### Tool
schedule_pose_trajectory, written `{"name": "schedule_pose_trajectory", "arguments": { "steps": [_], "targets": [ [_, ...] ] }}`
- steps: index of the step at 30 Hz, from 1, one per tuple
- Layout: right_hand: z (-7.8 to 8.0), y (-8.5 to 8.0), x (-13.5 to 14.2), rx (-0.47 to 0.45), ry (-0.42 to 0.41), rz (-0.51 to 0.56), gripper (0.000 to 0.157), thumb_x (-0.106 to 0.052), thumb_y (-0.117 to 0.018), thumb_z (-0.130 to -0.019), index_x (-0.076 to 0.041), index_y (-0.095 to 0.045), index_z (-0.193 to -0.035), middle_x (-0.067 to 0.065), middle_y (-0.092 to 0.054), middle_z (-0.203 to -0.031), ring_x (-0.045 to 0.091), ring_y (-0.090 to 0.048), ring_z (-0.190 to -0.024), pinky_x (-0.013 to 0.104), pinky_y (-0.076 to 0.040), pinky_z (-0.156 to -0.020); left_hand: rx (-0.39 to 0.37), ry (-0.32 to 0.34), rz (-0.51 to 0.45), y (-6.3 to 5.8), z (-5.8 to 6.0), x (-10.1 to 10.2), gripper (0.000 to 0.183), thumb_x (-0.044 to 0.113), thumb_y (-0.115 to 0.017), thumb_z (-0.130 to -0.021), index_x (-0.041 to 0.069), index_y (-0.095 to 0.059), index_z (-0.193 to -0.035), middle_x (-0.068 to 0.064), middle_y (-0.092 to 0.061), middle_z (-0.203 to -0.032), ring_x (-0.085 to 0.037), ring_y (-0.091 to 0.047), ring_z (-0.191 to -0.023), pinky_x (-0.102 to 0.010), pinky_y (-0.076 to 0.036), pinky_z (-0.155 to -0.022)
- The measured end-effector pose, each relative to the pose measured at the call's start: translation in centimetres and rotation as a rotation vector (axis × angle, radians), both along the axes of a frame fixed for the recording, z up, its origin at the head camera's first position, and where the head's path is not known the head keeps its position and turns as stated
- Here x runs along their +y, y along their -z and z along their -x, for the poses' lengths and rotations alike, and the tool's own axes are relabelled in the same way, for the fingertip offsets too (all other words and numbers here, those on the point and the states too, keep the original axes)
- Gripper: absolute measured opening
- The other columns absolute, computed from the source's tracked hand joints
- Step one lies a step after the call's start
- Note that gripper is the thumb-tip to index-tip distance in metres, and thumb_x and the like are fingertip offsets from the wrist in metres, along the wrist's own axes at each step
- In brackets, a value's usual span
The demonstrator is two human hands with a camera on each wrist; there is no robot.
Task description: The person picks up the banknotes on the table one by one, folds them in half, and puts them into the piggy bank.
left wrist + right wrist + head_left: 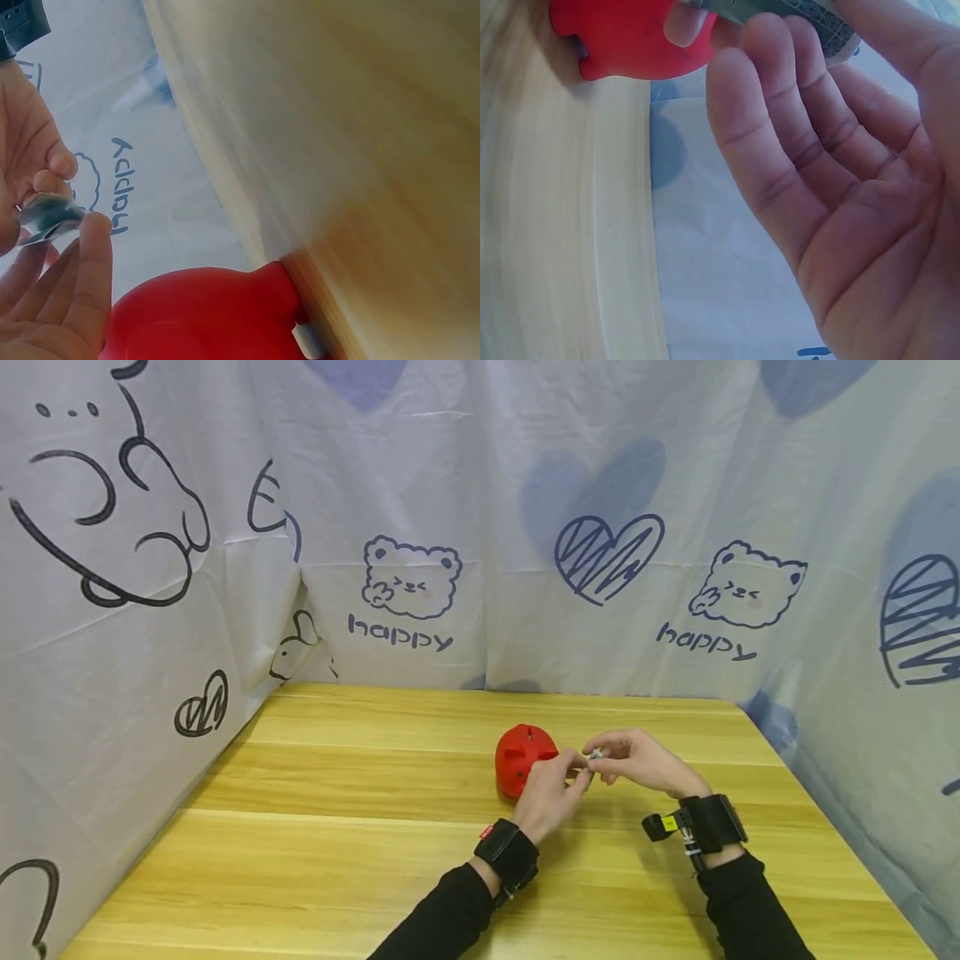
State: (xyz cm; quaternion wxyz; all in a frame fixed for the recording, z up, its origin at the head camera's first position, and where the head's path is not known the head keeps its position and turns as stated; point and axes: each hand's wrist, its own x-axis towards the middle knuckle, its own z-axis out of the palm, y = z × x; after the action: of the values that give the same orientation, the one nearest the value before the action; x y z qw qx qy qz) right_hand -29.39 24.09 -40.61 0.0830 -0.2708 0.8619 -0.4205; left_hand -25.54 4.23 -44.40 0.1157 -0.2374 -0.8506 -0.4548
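Observation:
A small folded greenish note, seemingly a banknote (595, 755), is held between both hands above the table. My left hand (551, 795) pinches its near side with the fingertips, while my right hand (651, 765) grips the far side between thumb and fingers. Up close in the left wrist view, the banknote (51, 213) looks bent and creased. A patterned part of the banknote (825, 26) shows behind the right fingers in the right wrist view. Just left of the hands stands a red piggy bank (517, 752), its top slot visible and its front partly covered by the left hand.
The wooden table (322, 860) spreads out on both sides of the arms. White cloth printed with hearts and bears (510, 610) hangs along the back and both sides. A black wristband (510, 856) sits on the left wrist, another band (712, 822) on the right.

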Motion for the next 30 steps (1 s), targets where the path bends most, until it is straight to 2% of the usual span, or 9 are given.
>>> {"name": "schedule_pose_trajectory", "arguments": {
  "steps": [6, 9, 11, 13, 15, 17, 21, 25, 30],
  "targets": [
    [-0.03, 0.03, 0.04, -0.004, 0.039, -0.015, 0.031, -0.032, -0.071, -0.091, -0.013, -0.068, -0.114, 0.004, -0.070, -0.081, 0.026, -0.066, -0.071, 0.036, -0.056, -0.071, 0.028, 0.013, 0.027, 0.06, -0.05, 0.01, 0.025, 0.026, -0.054, -0.101, 0.016, -0.071, -0.117, 0.002, -0.074, -0.108, -0.010, -0.069, -0.095, -0.018, -0.054, -0.077],
    [0.03, 0.10, 0.05, -0.004, 0.047, -0.017, 0.030, -0.033, -0.070, -0.091, -0.013, -0.069, -0.113, 0.004, -0.069, -0.079, 0.024, -0.066, -0.070, 0.035, -0.055, -0.071, 0.056, 0.032, 0.041, 0.11, -0.01, -0.01, 0.023, 0.024, -0.053, -0.102, 0.016, -0.072, -0.110, 0.002, -0.072, -0.086, -0.005, -0.063, -0.071, -0.012, -0.047, -0.062],
    [0.10, 0.16, 0.07, -0.001, 0.044, -0.009, 0.030, -0.031, -0.070, -0.091, -0.011, -0.069, -0.113, 0.005, -0.069, -0.078, 0.023, -0.066, -0.069, 0.034, -0.056, -0.070, 0.072, 0.040, 0.045, 0.11, 0.00, -0.02, 0.022, 0.022, -0.053, -0.102, 0.015, -0.073, -0.107, 0.003, -0.066, -0.075, -0.003, -0.052, -0.057, -0.012, -0.038, -0.053],
    [0.17, 0.21, 0.08, 0.001, 0.042, -0.002, 0.030, -0.030, -0.069, -0.092, -0.009, -0.069, -0.113, 0.005, -0.069, -0.078, 0.022, -0.065, -0.069, 0.034, -0.056, -0.068, 0.080, 0.043, 0.044, 0.11, 0.02, -0.03, 0.020, 0.020, -0.054, -0.102, 0.014, -0.073, -0.105, 0.001, -0.060, -0.068, -0.004, -0.041, -0.050, -0.013, -0.031, -0.048],
    [0.23, 0.25, 0.09, 0.003, 0.040, 0.001, 0.029, -0.028, -0.069, -0.092, -0.007, -0.068, -0.113, 0.006, -0.069, -0.079, 0.021, -0.065, -0.069, 0.033, -0.055, -0.067, 0.085, 0.031, 0.036, 0.09, 0.02, -0.03, 0.020, 0.020, -0.056, -0.101, 0.015, -0.074, -0.108, 0.003, -0.063, -0.071, -0.001, -0.042, -0.052, -0.012, -0.033, -0.049],
    [0.24, 0.24, 0.07, 0.004, 0.037, 0.001, 0.030, -0.028, -0.069, -0.092, -0.007, -0.068, -0.113, 0.006, -0.069, -0.080, 0.021, -0.065, -0.069, 0.033, -0.055, -0.067, 0.083, 0.016, 0.028, 0.08, 0.03, -0.01, 0.019, 0.021, -0.058, -0.100, 0.016, -0.074, -0.109, 0.004, -0.069, -0.077, 0.001, -0.051, -0.058, -0.010, -0.039, -0.054],
    [0.11, 0.12, 0.04, 0.004, 0.033, 0.000, 0.033, -0.031, -0.071, -0.090, -0.009, -0.068, -0.115, 0.009, -0.071, -0.085, 0.022, -0.066, -0.071, 0.035, -0.056, -0.068, 0.051, 0.001, 0.009, 0.07, 0.01, 0.02, 0.018, 0.022, -0.061, -0.098, 0.015, -0.074, -0.110, 0.003, -0.075, -0.097, -0.004, -0.068, -0.085, -0.013, -0.052, -0.073],
    [-0.10, -0.06, 0.09, 0.008, 0.021, -0.004, 0.034, -0.032, -0.071, -0.091, -0.013, -0.068, -0.118, 0.008, -0.072, -0.089, 0.023, -0.067, -0.074, 0.039, -0.057, -0.071, 0.016, 0.017, -0.007, 0.00, -0.02, 0.13, 0.016, 0.022, -0.061, -0.098, 0.014, -0.072, -0.108, 0.001, -0.074, -0.107, -0.009, -0.069, -0.101, -0.018, -0.053, -0.083],
    [-0.18, -0.16, 0.15, 0.017, -0.008, -0.003, 0.035, -0.031, -0.069, -0.092, -0.012, -0.066, -0.122, 0.003, -0.072, -0.089, 0.021, -0.067, -0.075, 0.039, -0.057, -0.072, 0.006, 0.032, -0.016, -0.06, 0.00, 0.23, 0.016, 0.023, -0.061, -0.098, 0.014, -0.070, -0.108, -0.001, -0.074, -0.109, -0.010, -0.068, -0.103, -0.016, -0.053, -0.081]
  ]
}}
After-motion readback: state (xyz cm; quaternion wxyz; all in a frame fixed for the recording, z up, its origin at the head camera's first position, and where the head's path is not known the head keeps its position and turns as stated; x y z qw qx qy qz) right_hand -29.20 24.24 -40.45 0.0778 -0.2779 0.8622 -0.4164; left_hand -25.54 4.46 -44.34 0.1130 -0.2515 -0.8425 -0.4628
